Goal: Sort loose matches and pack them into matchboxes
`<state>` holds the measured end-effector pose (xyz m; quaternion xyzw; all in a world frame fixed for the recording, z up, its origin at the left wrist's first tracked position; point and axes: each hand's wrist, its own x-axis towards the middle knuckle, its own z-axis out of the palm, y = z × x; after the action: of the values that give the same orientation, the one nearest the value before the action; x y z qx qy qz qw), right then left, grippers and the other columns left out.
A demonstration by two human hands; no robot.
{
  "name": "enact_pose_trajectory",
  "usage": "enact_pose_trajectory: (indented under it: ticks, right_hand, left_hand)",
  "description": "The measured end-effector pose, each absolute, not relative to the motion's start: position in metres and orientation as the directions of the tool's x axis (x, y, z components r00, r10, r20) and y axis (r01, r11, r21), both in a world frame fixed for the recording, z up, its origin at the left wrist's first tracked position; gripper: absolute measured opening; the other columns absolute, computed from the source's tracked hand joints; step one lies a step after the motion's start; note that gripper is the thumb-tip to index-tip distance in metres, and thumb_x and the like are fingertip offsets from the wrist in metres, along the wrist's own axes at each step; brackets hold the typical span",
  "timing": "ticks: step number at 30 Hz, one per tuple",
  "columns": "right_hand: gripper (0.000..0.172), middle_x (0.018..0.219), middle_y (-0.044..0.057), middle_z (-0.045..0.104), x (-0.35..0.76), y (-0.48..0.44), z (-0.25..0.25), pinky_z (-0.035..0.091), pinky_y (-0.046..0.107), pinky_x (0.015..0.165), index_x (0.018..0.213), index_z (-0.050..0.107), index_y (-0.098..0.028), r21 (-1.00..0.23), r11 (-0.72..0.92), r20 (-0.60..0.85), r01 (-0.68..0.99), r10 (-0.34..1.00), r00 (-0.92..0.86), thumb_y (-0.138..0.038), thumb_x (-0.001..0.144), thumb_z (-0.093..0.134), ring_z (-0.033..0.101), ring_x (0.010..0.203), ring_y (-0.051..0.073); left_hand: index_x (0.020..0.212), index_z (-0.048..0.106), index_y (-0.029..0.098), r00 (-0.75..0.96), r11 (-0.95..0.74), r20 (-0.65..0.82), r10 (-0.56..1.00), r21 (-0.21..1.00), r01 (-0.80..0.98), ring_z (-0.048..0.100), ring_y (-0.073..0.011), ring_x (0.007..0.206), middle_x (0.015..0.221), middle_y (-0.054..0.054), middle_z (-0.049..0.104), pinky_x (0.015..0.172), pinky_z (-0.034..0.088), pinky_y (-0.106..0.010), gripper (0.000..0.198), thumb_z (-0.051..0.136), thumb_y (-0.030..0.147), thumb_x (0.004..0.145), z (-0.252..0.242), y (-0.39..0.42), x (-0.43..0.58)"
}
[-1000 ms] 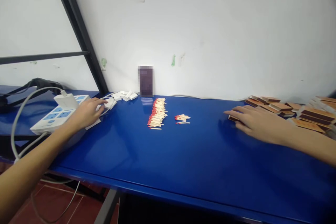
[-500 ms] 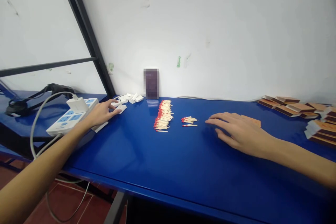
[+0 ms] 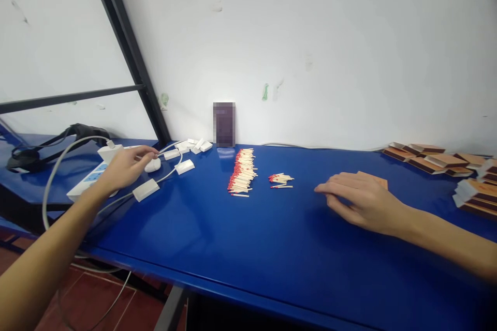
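Note:
My left hand [image 3: 123, 166] hovers at the left end of the blue table [image 3: 252, 243], fingers curled, its tips closed on a small white tray [image 3: 152, 165]. Two more white trays [image 3: 185, 166] lie just right of it and another [image 3: 145, 190] lies below it. My right hand [image 3: 361, 200] rests on the table at right of centre, fingers loosely bent and apart, holding nothing. A brown matchbox sleeve [image 3: 376, 179] lies flat right behind it. A long heap of red-tipped matches [image 3: 243, 170] and a small cluster of matches [image 3: 280, 180] lie between my hands.
A white power strip [image 3: 87, 183] with a plugged charger [image 3: 110, 152] and a grey cable [image 3: 52, 176] sits far left. More white trays [image 3: 196, 144] lie by the wall beside a dark upright object [image 3: 224, 124]. Piles of brown sleeves [image 3: 425, 156] fill the right end. A black metal frame [image 3: 124, 46] slants at left.
My left hand has drawn back to the left from the trays with a white tray at its fingertips. My right hand slid the brown sleeve in from the right pile, then curled back slightly.

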<state>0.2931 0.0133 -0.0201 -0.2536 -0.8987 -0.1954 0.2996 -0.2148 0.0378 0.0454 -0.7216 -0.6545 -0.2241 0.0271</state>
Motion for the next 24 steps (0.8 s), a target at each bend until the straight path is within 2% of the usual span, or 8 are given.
enact_pose_trajectory:
  ticks: [4,7,10,14,16,19,21,24]
  right_hand:
    - [0.020,0.085,0.006,0.071,0.290,0.014,-0.020,0.054,0.032,0.068,0.100,0.065,-0.020,0.165,0.798,0.589,0.580,0.392,-0.706,-0.013,0.091,0.048,0.069,0.077,0.019]
    - [0.024,0.102,0.009,0.071,0.286,0.018,-0.022,0.056,0.037,0.080,0.107,0.065,-0.019,0.131,0.783,0.548,0.608,0.453,-0.703,-0.016,0.092,0.046,0.069,0.093,0.022]
    - [0.031,0.115,0.010,0.069,0.280,0.021,-0.024,0.056,0.042,0.088,0.118,0.062,-0.020,0.060,0.762,0.494,0.645,0.539,-0.682,-0.020,0.093,0.045,0.066,0.105,0.025]
    - [0.040,0.133,0.012,0.059,0.272,0.022,-0.023,0.052,0.048,0.096,0.132,0.054,-0.021,-0.058,0.714,0.344,0.698,0.670,-0.657,-0.028,0.095,0.043,0.060,0.117,0.028]
    - [0.043,0.138,0.012,0.056,0.268,0.025,-0.020,0.049,0.050,0.101,0.137,0.051,-0.021,-0.119,0.688,0.285,0.716,0.715,-0.639,-0.035,0.097,0.042,0.056,0.122,0.029]
    - [0.052,0.143,0.011,0.052,0.261,0.034,-0.017,0.042,0.051,0.108,0.142,0.045,-0.022,-0.202,0.651,0.243,0.732,0.757,-0.606,-0.045,0.097,0.043,0.049,0.131,0.030]
    - [0.051,0.145,0.011,0.051,0.254,0.043,-0.015,0.039,0.050,0.111,0.142,0.046,-0.021,-0.235,0.668,0.247,0.707,0.744,-0.621,-0.044,0.096,0.044,0.045,0.134,0.029]
    - [0.040,0.135,0.009,0.060,0.245,0.055,-0.014,0.042,0.046,0.107,0.132,0.057,-0.021,-0.293,0.708,0.251,0.643,0.706,-0.663,-0.036,0.096,0.047,0.053,0.125,0.026]
  left_hand:
    - [0.105,0.067,0.018,0.380,-0.393,0.317,0.869,-0.024,0.919,0.059,-0.0223,0.097,0.106,-0.006,0.068,0.086,0.043,-0.032,0.038,0.040,0.044,0.097,0.033,0.020,-0.204]
    - [0.104,0.067,0.017,0.457,-0.447,0.267,0.848,-0.099,0.889,0.060,-0.0215,0.093,0.100,-0.007,0.068,0.085,0.043,-0.032,0.038,0.038,0.042,0.098,0.021,0.018,-0.201]
    - [0.097,0.068,0.018,0.453,-0.459,0.244,0.858,-0.031,0.888,0.061,-0.0199,0.085,0.092,-0.006,0.069,0.080,0.043,-0.030,0.040,0.037,0.043,0.097,0.012,0.024,-0.203]
    - [0.088,0.068,0.018,0.391,-0.443,0.280,0.877,0.152,0.884,0.060,-0.0159,0.069,0.080,-0.002,0.069,0.067,0.042,-0.026,0.040,0.040,0.045,0.096,0.004,0.022,-0.185]
    - [0.087,0.068,0.018,0.379,-0.451,0.301,0.875,0.226,0.863,0.060,-0.0148,0.068,0.081,-0.001,0.069,0.065,0.042,-0.025,0.039,0.040,0.043,0.096,0.001,0.009,-0.157]
    - [0.086,0.067,0.020,0.488,-0.551,0.270,0.830,0.270,0.789,0.058,-0.0134,0.068,0.081,0.000,0.066,0.065,0.041,-0.026,0.031,0.042,0.036,0.096,-0.002,-0.023,-0.096]
    - [0.084,0.067,0.020,0.570,-0.626,0.258,0.780,0.320,0.712,0.056,-0.0123,0.065,0.077,0.000,0.063,0.063,0.040,-0.026,0.028,0.043,0.031,0.095,-0.004,-0.045,-0.055]
    - [0.089,0.067,0.021,0.655,-0.698,0.257,0.710,0.372,0.612,0.058,-0.0134,0.069,0.082,0.000,0.062,0.064,0.043,-0.028,0.021,0.047,0.027,0.091,-0.004,-0.066,-0.003]
